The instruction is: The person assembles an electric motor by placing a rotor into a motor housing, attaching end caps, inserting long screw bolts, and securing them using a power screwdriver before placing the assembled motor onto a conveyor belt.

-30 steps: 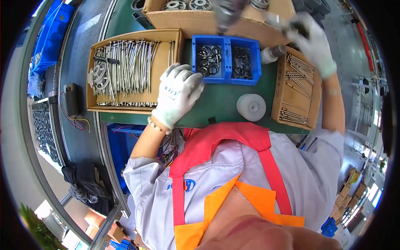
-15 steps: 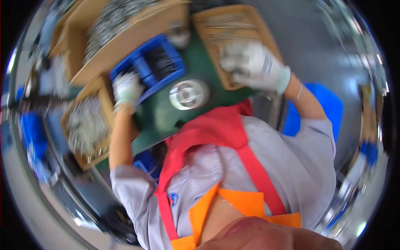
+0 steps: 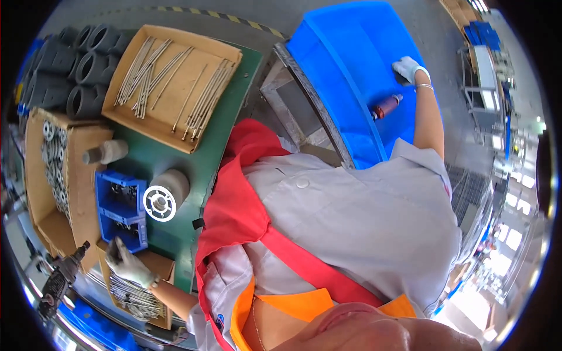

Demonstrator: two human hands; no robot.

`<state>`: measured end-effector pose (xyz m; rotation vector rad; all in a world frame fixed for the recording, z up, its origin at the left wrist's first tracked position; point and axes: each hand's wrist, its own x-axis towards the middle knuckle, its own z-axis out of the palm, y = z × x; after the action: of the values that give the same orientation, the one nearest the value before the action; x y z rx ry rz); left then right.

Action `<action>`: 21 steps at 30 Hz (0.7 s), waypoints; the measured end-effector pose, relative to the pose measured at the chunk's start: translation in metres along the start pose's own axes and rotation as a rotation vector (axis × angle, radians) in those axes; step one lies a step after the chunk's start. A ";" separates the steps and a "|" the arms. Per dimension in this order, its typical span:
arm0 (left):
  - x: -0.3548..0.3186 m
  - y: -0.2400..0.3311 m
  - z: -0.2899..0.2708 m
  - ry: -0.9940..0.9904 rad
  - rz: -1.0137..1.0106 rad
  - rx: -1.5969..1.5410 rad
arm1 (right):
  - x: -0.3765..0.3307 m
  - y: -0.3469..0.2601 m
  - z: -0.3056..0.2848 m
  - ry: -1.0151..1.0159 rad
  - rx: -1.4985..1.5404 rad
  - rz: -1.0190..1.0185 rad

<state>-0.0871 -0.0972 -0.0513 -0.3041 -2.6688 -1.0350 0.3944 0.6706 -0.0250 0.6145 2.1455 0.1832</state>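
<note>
My left hand (image 3: 129, 266), in a white glove with grey fingers, is at the near end of the small blue divided bin (image 3: 122, 213), above a cardboard box of metal rods (image 3: 134, 295). Its fingers are bunched; anything between them is too small to make out. Stretched far to the right, my gloved right hand (image 3: 411, 69) is over a large blue tub (image 3: 351, 52), fingers apart. Close by, a reddish-brown cylindrical part (image 3: 386, 107) lies in the tub, apart from the hand. A grey cylinder with a spoked silver face (image 3: 160, 203) stands on the green table (image 3: 199, 169).
A cardboard tray (image 3: 164, 131) of long thin rods lies on the table. Behind are stacked dark grey housings (image 3: 93, 67) and a carton (image 3: 79, 175) of metal parts. Another grey cylindrical part (image 3: 106, 152) sits beside the carton. A power driver (image 3: 61, 281) hangs at left.
The view has swung to the right. My right hand has moved from the tray of rods to over the large blue tub. My left hand has shifted to the small bin's near end.
</note>
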 end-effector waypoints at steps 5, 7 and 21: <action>-0.051 0.036 -0.008 -0.004 0.037 -0.270 | -0.025 -0.052 0.090 -0.136 1.457 0.814; -0.058 0.083 0.006 -0.008 0.002 -0.199 | -0.007 -0.054 0.168 -0.040 1.558 0.714; -0.052 0.100 0.039 -0.232 0.598 0.089 | 0.060 -0.055 0.130 0.463 2.362 0.249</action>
<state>-0.0162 -0.0030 -0.0326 -1.1748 -2.5330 -0.7184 0.4472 0.6402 -0.1658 2.0625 1.5827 -2.5078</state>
